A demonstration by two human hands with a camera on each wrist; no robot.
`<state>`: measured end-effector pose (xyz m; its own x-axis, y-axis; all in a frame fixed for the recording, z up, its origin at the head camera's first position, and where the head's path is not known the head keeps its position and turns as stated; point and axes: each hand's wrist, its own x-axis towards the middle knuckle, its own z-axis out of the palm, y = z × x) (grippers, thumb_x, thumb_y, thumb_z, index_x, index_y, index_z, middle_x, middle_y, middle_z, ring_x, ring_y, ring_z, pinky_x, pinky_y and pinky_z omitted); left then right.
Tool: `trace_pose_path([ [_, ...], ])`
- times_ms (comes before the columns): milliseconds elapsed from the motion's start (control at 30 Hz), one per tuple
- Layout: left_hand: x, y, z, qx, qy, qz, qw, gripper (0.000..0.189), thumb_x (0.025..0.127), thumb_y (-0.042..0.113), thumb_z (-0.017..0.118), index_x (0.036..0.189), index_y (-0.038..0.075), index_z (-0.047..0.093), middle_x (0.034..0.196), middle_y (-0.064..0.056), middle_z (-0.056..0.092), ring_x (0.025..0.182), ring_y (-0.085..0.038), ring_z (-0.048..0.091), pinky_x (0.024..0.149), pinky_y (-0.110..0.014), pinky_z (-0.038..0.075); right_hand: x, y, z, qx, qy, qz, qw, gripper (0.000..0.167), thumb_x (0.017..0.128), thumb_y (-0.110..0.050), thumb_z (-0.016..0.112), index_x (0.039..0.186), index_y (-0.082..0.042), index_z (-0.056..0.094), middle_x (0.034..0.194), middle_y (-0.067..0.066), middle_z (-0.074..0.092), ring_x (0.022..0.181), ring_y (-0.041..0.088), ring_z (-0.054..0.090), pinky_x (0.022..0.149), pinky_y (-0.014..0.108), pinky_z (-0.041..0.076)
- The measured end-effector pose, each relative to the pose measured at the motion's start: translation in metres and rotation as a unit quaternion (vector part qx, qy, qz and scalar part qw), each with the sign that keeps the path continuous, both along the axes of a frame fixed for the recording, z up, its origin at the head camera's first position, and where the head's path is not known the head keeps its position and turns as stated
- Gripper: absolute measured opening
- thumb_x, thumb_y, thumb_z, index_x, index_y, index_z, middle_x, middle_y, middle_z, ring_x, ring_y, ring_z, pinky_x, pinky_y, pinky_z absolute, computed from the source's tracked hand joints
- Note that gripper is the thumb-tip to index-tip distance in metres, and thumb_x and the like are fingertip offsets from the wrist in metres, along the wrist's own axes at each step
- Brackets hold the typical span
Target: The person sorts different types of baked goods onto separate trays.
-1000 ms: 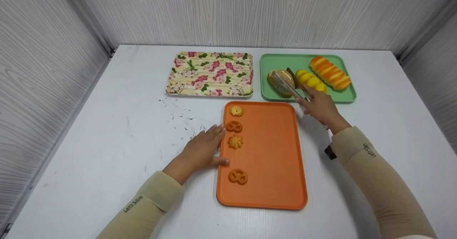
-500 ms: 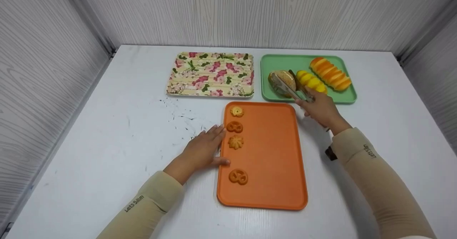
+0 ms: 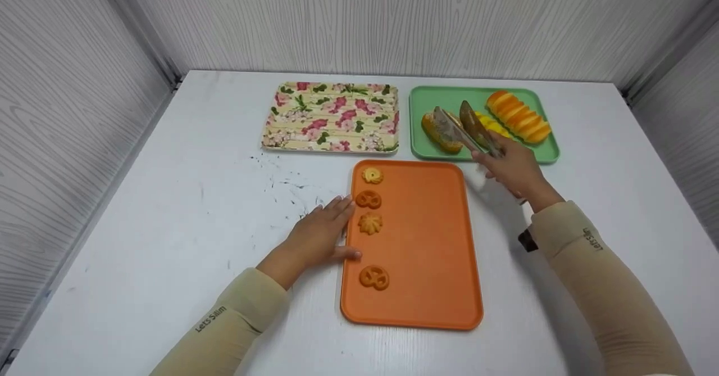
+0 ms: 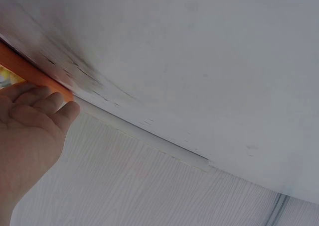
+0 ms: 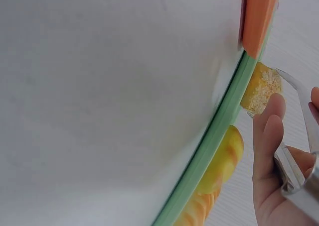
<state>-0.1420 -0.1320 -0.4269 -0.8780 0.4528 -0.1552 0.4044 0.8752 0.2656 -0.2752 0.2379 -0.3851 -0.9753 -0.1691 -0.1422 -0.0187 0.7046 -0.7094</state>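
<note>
My right hand grips a pair of metal tongs over the green tray. Their tips are parted; one arm crosses above a sesame-topped bun, the other stands to its right, partly hiding a yellow sliced-look bread. The right wrist view shows the fingers wrapped round the tongs near the bun. Whether the tongs touch the bun I cannot tell. My left hand rests with extended fingers on the left edge of an orange tray.
Along the orange tray's left side lie a ring-shaped cookie, two pretzel-shaped cookies and a flower-shaped cookie. An orange ridged loaf lies on the green tray's right. A floral tray stands at the back, left of the green one.
The tongs have spread wider, and my right hand has shifted slightly to the right. The bun stays on the green tray. My left hand has not visibly moved.
</note>
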Motion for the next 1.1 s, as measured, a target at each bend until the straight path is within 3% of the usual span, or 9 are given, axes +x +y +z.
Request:
trace_pose_path([
  [400,0.0,0.0,-0.001,0.0,0.004,0.002,1.0,0.102,0.079,0.065,0.06,0.151,0.004,0.023,0.156,-0.009,0.018,0.143,-0.025,0.014,0.113,-0.042,0.019,0.004,-0.005,0.011,-0.03,0.037,0.009,0.9988,0.08,0.086,-0.057,0.059,0.151,-0.021,0.028,0.118,0.019,0.057,0.082,0.036,0.065,0.068,0.043,0.054],
  [733,0.0,0.001,0.001,-0.006,-0.001,0.004,1.0,0.101,0.079,0.064,0.061,0.151,0.004,0.024,0.156,-0.009,0.018,0.143,-0.023,0.014,0.113,-0.042,0.019,0.01,-0.015,0.007,-0.056,0.053,0.048,0.9959,0.074,0.086,-0.051,0.063,0.149,-0.027,0.033,0.121,0.014,0.059,0.076,0.032,0.066,0.062,0.034,0.054],
  [933,-0.001,0.0,0.0,-0.005,0.002,0.001,1.0,0.1,0.079,0.064,0.061,0.151,0.004,0.023,0.156,-0.009,0.018,0.143,-0.024,0.014,0.113,-0.042,0.019,0.015,-0.024,0.003,-0.057,0.043,0.087,0.9936,0.069,0.087,-0.05,0.064,0.147,-0.028,0.038,0.098,0.015,0.068,0.074,0.033,0.066,0.064,0.041,0.054],
  [1100,0.0,0.0,-0.001,-0.002,0.002,0.001,1.0,0.1,0.079,0.064,0.06,0.151,0.004,0.023,0.156,-0.009,0.018,0.143,-0.024,0.013,0.113,-0.041,0.018,0.019,-0.031,0.002,-0.042,0.065,0.135,0.9879,0.065,0.088,-0.047,0.064,0.146,-0.029,0.041,0.088,0.015,0.068,0.067,0.033,0.065,0.057,0.034,0.053],
])
